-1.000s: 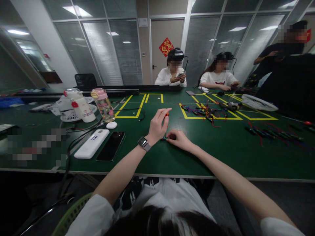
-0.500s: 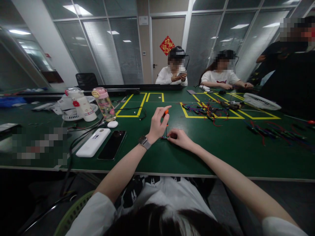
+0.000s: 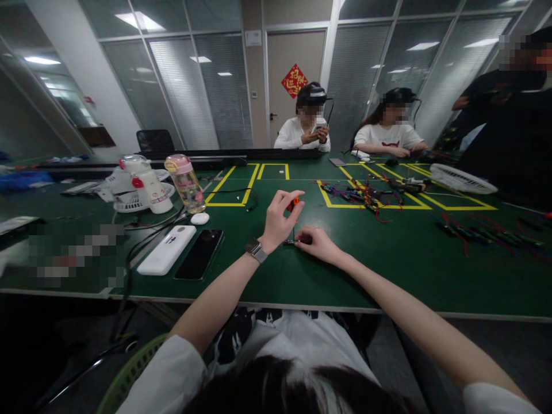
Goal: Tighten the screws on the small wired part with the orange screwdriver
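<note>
My left hand (image 3: 277, 223), with a watch on its wrist, is closed round the orange handle of a screwdriver (image 3: 295, 202). The screwdriver stands nearly upright, its thin dark shaft pointing down at a small circuit board (image 3: 290, 242) on the green table. Fingers and thumb hide part of the handle. Close by on the right, my right hand (image 3: 321, 245) pinches the board's right end and rests low on the tabletop. The exact spot where the tip meets the board is too small to make out.
Left of my hands lie a black phone (image 3: 199, 255), a white power bank (image 3: 167, 250) and a white earbud case (image 3: 200, 219). A pink-lidded bottle (image 3: 186, 183) stands behind them. Tangled wired boards (image 3: 366, 194) lie ahead right, near a white basket (image 3: 463, 179). Two people sit opposite.
My left fingers have shifted on the screwdriver handle, the index finger now curling more than before. My right hand stays on the board. The whole view has moved slightly.
</note>
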`<action>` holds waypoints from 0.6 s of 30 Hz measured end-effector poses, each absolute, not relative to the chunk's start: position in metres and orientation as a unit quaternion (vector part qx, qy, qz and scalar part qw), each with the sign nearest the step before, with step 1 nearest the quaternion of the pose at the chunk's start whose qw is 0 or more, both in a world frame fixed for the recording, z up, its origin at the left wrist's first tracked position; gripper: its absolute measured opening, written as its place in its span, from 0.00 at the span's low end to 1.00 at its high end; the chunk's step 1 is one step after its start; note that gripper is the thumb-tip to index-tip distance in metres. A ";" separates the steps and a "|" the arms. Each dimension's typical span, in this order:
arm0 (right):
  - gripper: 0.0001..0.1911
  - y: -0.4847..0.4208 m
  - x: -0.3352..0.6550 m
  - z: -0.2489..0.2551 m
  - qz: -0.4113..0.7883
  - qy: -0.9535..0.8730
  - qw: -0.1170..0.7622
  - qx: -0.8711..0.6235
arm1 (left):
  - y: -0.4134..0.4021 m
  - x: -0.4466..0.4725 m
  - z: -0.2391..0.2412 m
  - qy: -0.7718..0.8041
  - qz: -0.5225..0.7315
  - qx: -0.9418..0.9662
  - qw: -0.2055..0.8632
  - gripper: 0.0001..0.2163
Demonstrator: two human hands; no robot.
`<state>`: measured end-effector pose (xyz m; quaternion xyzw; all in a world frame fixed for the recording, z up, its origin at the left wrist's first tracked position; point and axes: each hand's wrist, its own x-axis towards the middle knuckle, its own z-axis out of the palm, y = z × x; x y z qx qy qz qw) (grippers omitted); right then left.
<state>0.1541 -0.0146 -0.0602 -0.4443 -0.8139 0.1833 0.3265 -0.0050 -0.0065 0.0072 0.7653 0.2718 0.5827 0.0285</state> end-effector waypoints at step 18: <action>0.04 -0.014 0.153 -0.061 0.186 -0.815 0.332 -0.437 | -0.008 -0.007 0.009 0.260 0.583 0.768 0.048 0.13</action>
